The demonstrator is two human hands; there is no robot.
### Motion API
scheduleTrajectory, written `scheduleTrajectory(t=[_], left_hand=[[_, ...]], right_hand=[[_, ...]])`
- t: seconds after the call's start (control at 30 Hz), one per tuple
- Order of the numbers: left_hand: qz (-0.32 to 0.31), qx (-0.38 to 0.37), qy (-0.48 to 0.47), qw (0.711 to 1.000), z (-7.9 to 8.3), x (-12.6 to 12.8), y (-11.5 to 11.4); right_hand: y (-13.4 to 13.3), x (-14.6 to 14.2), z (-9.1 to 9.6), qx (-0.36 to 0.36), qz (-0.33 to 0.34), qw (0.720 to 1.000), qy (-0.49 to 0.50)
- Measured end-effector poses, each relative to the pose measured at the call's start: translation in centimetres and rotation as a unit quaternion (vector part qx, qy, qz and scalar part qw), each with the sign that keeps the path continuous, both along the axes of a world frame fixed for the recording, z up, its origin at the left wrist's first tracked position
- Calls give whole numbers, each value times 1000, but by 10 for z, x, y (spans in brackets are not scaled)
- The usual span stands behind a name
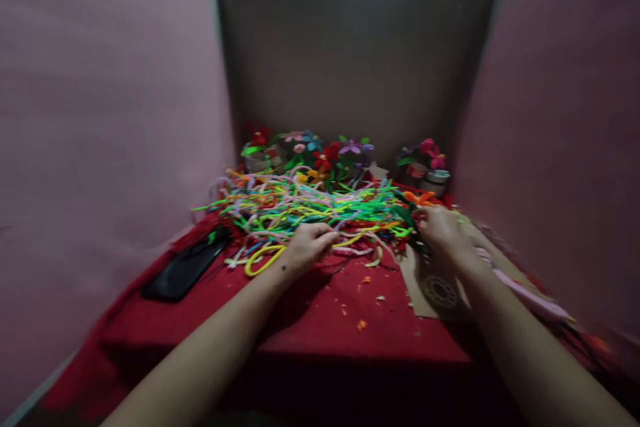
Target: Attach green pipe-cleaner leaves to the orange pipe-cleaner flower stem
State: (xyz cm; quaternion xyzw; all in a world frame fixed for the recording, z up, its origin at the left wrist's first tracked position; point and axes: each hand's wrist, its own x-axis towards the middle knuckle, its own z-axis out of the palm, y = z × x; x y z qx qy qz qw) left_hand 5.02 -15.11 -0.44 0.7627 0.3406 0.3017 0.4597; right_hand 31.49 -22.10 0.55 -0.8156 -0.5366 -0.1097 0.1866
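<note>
A large tangle of many-coloured pipe cleaners spreads over the middle of the table. At its near edge is my left hand, thumb and fingers pressed together; whatever is between them is too small or hidden to name. My right hand is closed at the right end of the tangle. An orange pipe-cleaner flower with dark green leaves shows just above its fingertips, and its stem seems to run into my grip. The fingers hide part of it.
A red cloth covers the table, with orange scraps on it. A black phone lies left. Under my right forearm is a brown card; a pink tool lies beyond. Pipe-cleaner flowers and a jar stand behind.
</note>
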Motion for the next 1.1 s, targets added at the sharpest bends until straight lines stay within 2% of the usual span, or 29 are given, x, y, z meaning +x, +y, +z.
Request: scheduleTrajectory(t=[0.07, 0.13, 0.23, 0.37, 0.43, 0.5, 0.6, 0.7, 0.8, 0.93, 1.0, 1.1], left_hand=[[-14, 23, -13, 1000, -4, 1, 0], [-22, 42, -25, 999, -8, 2, -1], [-7, 73, -32, 997, -9, 1, -3], [-6, 136, -30, 990, 0, -13, -10], [-7, 174, -10, 985, 5, -27, -15], [18, 192, 3, 981, 8, -44, -20], [94, 194, 20, 976, 6, -77, -25], [216, 170, 32, 961, -2, -117, -25], [346, 175, 64, 920, -10, -161, -20], [457, 231, 121, 850, -21, -203, -16], [489, 249, 153, 822, -28, -213, -18], [496, 265, 188, 805, -39, -219, -20]], right_hand=[[-4, -13, -4, 149, 28, 987, -57], [-6, -34, -9, 276, 116, 949, -93], [-10, -77, -14, 340, 267, 897, -90], [-12, -128, -18, 310, 381, 870, -49], [-11, -143, -19, 294, 402, 867, -31], [-9, -152, -18, 290, 417, 861, -12], [-6, -163, -16, 278, 446, 850, 32], [-3, -173, -16, 244, 475, 844, 54], [-1, -182, -17, 201, 504, 839, 37], [0, -193, -21, 182, 530, 828, 31], [0, -197, -25, 189, 539, 820, 31], [-2, -203, -29, 193, 561, 805, 26]])
